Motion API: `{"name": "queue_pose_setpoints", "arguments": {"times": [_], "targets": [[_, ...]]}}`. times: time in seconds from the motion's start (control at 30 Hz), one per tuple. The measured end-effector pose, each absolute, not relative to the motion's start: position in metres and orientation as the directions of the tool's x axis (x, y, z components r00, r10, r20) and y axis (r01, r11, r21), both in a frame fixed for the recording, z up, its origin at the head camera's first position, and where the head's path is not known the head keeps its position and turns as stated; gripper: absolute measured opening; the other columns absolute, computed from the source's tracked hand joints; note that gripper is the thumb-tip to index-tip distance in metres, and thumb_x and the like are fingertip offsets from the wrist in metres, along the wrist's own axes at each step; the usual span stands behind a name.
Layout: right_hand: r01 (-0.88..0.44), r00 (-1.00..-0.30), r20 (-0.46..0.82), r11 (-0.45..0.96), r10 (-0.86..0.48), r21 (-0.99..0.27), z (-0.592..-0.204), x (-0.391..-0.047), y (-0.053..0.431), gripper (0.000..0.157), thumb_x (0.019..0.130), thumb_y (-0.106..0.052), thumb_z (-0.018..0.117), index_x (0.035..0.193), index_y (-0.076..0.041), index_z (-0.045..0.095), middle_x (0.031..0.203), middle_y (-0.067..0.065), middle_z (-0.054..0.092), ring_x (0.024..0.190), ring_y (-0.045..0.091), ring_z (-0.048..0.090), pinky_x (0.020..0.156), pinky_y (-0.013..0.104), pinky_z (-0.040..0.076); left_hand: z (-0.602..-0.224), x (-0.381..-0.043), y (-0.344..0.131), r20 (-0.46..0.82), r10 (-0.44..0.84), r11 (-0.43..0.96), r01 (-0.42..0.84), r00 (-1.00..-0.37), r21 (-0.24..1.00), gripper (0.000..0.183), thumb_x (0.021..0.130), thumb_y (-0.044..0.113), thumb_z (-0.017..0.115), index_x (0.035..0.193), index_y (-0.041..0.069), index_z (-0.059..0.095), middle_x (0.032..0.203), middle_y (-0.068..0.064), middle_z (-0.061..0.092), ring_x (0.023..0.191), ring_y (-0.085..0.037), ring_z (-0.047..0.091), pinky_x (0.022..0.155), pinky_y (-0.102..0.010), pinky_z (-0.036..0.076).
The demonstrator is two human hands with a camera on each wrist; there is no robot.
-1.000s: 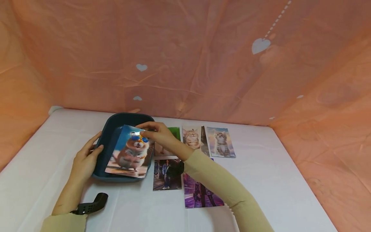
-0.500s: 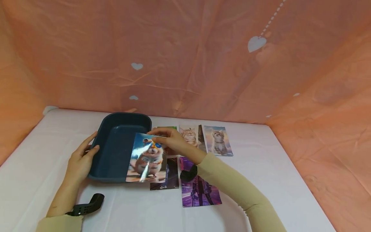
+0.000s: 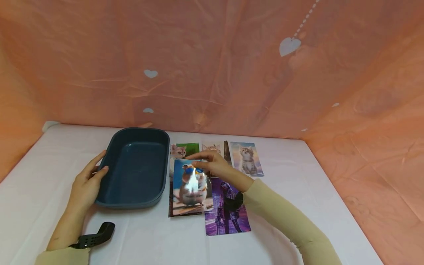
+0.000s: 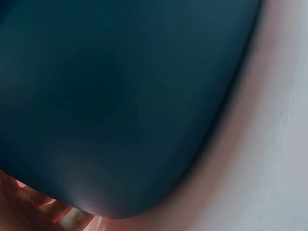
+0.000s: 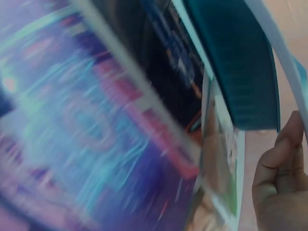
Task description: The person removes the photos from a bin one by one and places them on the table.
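Note:
A dark blue plastic tray (image 3: 134, 173) stands at the left of the white tabletop, with nothing inside it. My left hand (image 3: 84, 187) grips its left rim, thumb at the edge and fingers along the outer side. The tray's wall (image 4: 120, 106) fills most of the left wrist view. Between thumb and fingers my right hand (image 3: 215, 163) pinches the top edge of a glossy hamster photo card (image 3: 188, 197). That card hangs over a dark photo card (image 3: 170, 206), hiding most of it. In the right wrist view the held card is a thin edge-on strip (image 5: 286, 57).
Behind lie a kitten card with green background (image 3: 190, 148), a cream kitten card (image 3: 212, 146) and a grey kitten card (image 3: 246, 160). A purple figure card (image 3: 228, 217) lies in front. Orange fabric (image 3: 198, 92) with hearts encloses the table's back and sides.
My right hand has carried the hamster card rightward from over the tray to above the cards beside it. My left hand keeps its hold on the tray; the head view has shifted slightly.

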State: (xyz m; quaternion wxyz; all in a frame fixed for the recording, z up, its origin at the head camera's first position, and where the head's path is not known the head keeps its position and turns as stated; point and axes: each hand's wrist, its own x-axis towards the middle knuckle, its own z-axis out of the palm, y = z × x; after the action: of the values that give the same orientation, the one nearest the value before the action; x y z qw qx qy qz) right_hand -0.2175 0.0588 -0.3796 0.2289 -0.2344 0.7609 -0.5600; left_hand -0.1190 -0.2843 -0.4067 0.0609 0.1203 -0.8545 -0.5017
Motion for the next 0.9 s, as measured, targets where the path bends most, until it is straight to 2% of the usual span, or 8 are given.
{"name": "queue_pose_setpoints", "arguments": {"times": [0.13,0.3,0.37,0.4,0.5,0.6,0.73,0.9], "targets": [[-0.083,-0.804,-0.097,0.273,-0.587,-0.958,-0.383,-0.215,0.075,0.031,0.095,-0.016,0.059,0.124,-0.006,0.064,0.132,0.007,0.055,0.059,0.007,0.044,0.055,0.028,0.038,-0.406,-0.119,-0.284,-0.023,-0.258,0.456,-0.142,-0.966,0.879,0.052,0.102,0.037,0.04,0.152,0.032,0.025,0.138,-0.03,0.042,0.116,-0.039,0.045,0.075,-0.032,0.038],[-0.047,-0.818,-0.121,0.275,-0.563,-0.96,-0.385,-0.214,0.095,0.034,0.096,-0.015,0.058,0.128,-0.004,0.061,0.141,0.011,0.051,0.042,0.009,0.03,0.048,0.028,0.032,-0.405,-0.12,-0.284,-0.036,-0.25,0.446,-0.148,-0.968,0.883,0.053,0.102,0.038,0.039,0.152,0.032,0.024,0.139,-0.03,0.041,0.119,-0.041,0.043,0.078,-0.035,0.038],[-0.045,-0.823,-0.122,0.278,-0.554,-0.959,-0.387,-0.213,0.102,0.035,0.096,-0.015,0.058,0.129,-0.004,0.06,0.142,0.012,0.05,0.042,0.008,0.029,0.049,0.028,0.032,-0.405,-0.12,-0.284,-0.044,-0.252,0.443,-0.155,-0.967,0.883,0.053,0.102,0.038,0.039,0.152,0.033,0.024,0.14,-0.03,0.04,0.119,-0.042,0.042,0.078,-0.035,0.038],[-0.043,-0.827,-0.123,0.279,-0.549,-0.959,-0.388,-0.212,0.105,0.035,0.096,-0.015,0.058,0.129,-0.003,0.059,0.142,0.012,0.05,0.045,0.006,0.035,0.051,0.028,0.033,-0.405,-0.12,-0.284,-0.048,-0.251,0.441,-0.158,-0.967,0.884,0.053,0.102,0.038,0.039,0.152,0.033,0.023,0.14,-0.031,0.039,0.12,-0.043,0.042,0.078,-0.036,0.037],[-0.059,-0.841,-0.107,0.287,-0.531,-0.956,-0.391,-0.211,0.117,0.037,0.095,-0.015,0.059,0.129,-0.001,0.059,0.141,0.013,0.051,0.071,0.002,0.057,0.067,0.027,0.047,-0.406,-0.12,-0.284,-0.056,-0.254,0.445,-0.168,-0.966,0.88,0.053,0.102,0.038,0.039,0.152,0.034,0.023,0.141,-0.03,0.04,0.12,-0.043,0.042,0.078,-0.034,0.037],[-0.074,-0.855,-0.091,0.294,-0.51,-0.953,-0.392,-0.209,0.129,0.037,0.095,-0.015,0.059,0.128,0.002,0.059,0.14,0.014,0.052,0.105,0.009,0.059,0.091,0.035,0.048,-0.406,-0.121,-0.284,-0.056,-0.257,0.454,-0.172,-0.965,0.874,0.053,0.101,0.039,0.039,0.152,0.035,0.024,0.141,-0.03,0.041,0.118,-0.041,0.043,0.076,-0.031,0.036],[-0.061,-0.868,-0.106,0.317,-0.485,-0.947,-0.393,-0.204,0.145,0.036,0.096,-0.017,0.058,0.127,0.0,0.06,0.139,0.015,0.052,0.12,0.026,0.054,0.099,0.044,0.044,-0.407,-0.12,-0.285,-0.056,-0.258,0.455,-0.172,-0.965,0.873,0.053,0.101,0.039,0.041,0.151,0.036,0.025,0.14,-0.03,0.041,0.111,-0.028,0.047,0.074,-0.027,0.036],[-0.043,-0.88,-0.139,0.367,-0.454,-0.929,-0.395,-0.2,0.165,0.034,0.097,-0.02,0.057,0.126,-0.004,0.062,0.136,0.014,0.054,0.126,0.03,0.05,0.097,0.043,0.045,-0.407,-0.121,-0.288,-0.046,-0.258,0.464,-0.165,-0.965,0.87,0.052,0.101,0.038,0.042,0.151,0.037,0.026,0.14,-0.03,0.041,0.099,-0.002,0.044,0.072,-0.024,0.036]]}}
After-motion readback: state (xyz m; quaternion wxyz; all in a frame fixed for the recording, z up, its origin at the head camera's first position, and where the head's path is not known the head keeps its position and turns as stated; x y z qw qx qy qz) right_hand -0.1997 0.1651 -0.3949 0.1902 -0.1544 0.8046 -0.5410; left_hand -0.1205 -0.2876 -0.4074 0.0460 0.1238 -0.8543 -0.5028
